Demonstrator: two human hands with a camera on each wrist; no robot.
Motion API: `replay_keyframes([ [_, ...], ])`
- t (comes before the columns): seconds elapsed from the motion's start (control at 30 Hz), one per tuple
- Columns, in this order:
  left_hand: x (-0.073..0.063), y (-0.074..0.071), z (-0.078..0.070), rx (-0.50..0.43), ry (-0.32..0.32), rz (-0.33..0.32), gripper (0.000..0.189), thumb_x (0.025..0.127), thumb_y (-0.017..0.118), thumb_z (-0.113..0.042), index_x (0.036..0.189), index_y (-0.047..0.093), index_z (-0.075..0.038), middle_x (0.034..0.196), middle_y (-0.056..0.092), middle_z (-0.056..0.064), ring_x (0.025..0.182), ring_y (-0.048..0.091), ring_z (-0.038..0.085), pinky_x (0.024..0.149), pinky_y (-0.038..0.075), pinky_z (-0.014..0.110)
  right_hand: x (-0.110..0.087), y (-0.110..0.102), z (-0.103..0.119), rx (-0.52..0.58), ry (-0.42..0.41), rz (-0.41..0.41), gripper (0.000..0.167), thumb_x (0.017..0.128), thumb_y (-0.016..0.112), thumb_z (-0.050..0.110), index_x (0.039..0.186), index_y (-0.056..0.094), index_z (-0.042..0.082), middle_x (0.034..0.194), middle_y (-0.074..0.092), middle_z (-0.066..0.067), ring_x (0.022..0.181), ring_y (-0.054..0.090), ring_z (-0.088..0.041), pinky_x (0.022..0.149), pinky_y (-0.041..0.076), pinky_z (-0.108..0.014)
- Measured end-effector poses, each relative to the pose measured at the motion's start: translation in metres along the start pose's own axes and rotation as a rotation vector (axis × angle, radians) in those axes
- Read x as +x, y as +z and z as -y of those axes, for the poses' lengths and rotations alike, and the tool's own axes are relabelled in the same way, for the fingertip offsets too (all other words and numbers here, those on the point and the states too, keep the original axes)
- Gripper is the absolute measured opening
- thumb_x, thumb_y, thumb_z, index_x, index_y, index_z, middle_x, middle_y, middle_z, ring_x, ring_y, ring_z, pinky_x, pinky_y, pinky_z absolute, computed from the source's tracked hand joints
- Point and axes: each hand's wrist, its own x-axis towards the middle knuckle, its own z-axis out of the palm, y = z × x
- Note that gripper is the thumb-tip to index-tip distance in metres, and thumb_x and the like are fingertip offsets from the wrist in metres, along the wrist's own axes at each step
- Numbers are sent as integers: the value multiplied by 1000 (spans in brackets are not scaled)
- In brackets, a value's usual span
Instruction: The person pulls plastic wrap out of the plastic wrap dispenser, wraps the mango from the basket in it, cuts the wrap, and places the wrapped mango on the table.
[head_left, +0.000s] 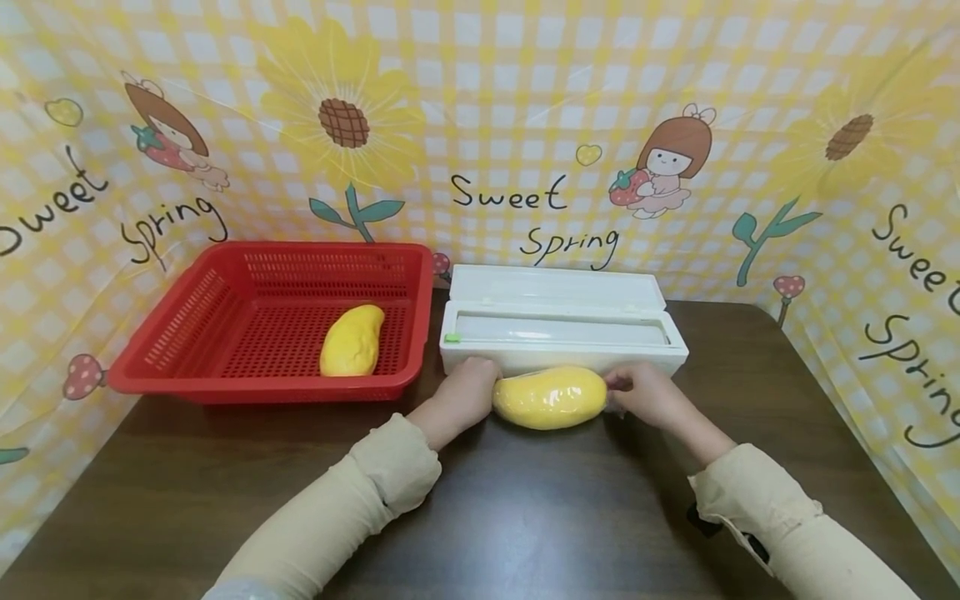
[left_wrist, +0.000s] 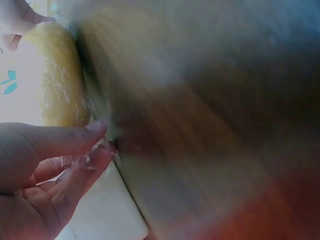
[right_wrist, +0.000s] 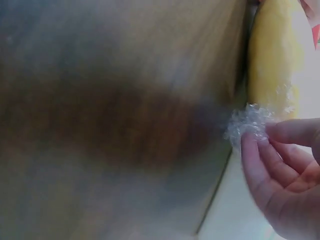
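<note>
Yellow and glossy under clear film (right_wrist: pixel 250 122), the mango (head_left: pixel 551 398) lies directly between the two hands, its long axis running side to side, roughly parallel to the far edge of the worktop (head_left: pixel 525 517). Neither hand is nearer: the left hand (head_left: pixel 467 393) is at the left end and the right hand (head_left: pixel 648 394) at the right end, so the line from hand to hand follows the length of the fruit. Each hand has its thumb and fingertips brought narrowly together on film gathered at its own end (the right wrist view shows a crumpled tuft there). Whether the mango's underside touches the worktop, I cannot tell.

Just beyond it, towards the far edge, stands a white box (head_left: pixel 566 357) with its lid (head_left: pixel 555 287) up, its long side matching the mango's direction. Towards the far left corner sits a red basket (head_left: pixel 255 386); the second mango (head_left: pixel 351 342) lies inside, slanted, well apart from the left hand.
</note>
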Motion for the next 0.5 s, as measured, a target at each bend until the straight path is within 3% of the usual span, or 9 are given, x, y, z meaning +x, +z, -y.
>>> replay_keyframes([
  [0.27,-7,0,3,-139,-45,-13,26,80,61,15,85,75,-6,80,66,2,78,58,19,75,53,35,-4,7,-6,160,20,-10,15,91,64,-6,101,69,-14,91,71,-15,77,66,-19,67,58,-32],
  [0.4,-12,-3,4,-264,-99,-15,29,81,61,16,97,75,-4,90,69,5,84,61,21,79,54,37,-10,7,-4,291,90,6,18,92,63,-7,107,67,-17,94,72,-14,82,66,-17,72,59,-31],
  [0.5,-16,-5,4,-365,-138,-52,27,84,62,13,101,75,-2,93,71,6,86,63,20,80,55,36,-14,6,1,448,162,-21,25,93,62,-5,114,63,-20,97,71,-12,83,67,-14,76,59,-30],
])
